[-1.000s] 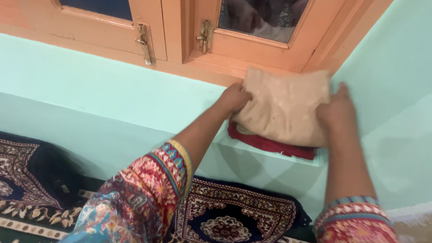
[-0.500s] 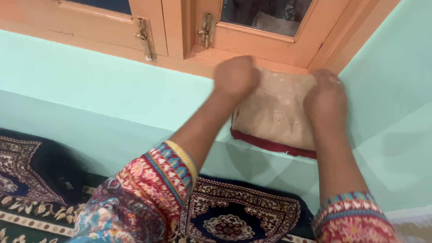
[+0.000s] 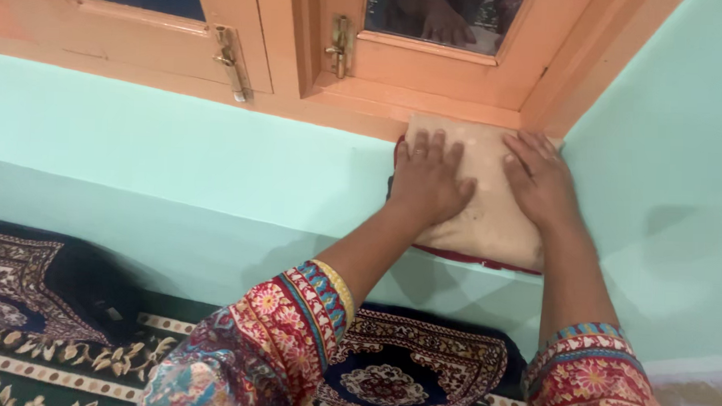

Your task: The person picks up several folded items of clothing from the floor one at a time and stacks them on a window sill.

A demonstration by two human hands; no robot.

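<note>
Left hand (image 3: 428, 180) and right hand (image 3: 540, 182) flat, fingers spread, pressing beige folded cloth (image 3: 489, 211), red cloth (image 3: 471, 257) seemingly beneath

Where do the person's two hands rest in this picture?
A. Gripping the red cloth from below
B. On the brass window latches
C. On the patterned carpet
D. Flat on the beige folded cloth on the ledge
D: the left hand and the right hand both lie palm down, fingers spread, on the beige folded cloth, which sits on a red cloth on the ledge.
</note>
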